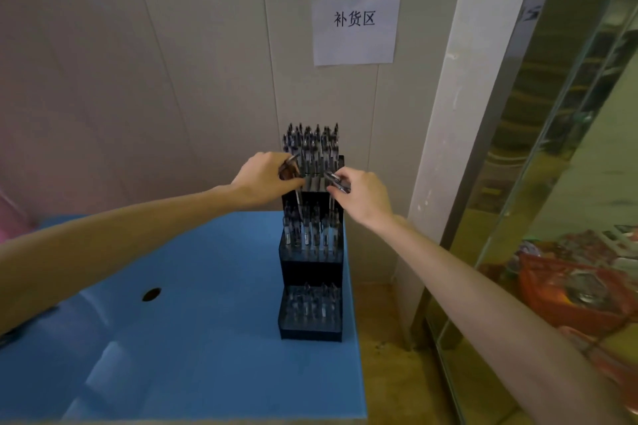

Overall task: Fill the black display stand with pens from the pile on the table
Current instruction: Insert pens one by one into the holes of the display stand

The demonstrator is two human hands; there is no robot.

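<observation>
– Where's the stand [311, 307]?
– At the blue counter's [193, 338] right edge, three tiers, pens [310, 145] upright in each.
– The hands?
– Both at the top tier. Left hand [266, 179] fingers curl round a few pens; right hand [362, 195] pinches a pen [336, 179].

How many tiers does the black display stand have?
3: top tier between the hands, middle tier below, bottom tier nearest the camera. None seems hidden.
</observation>
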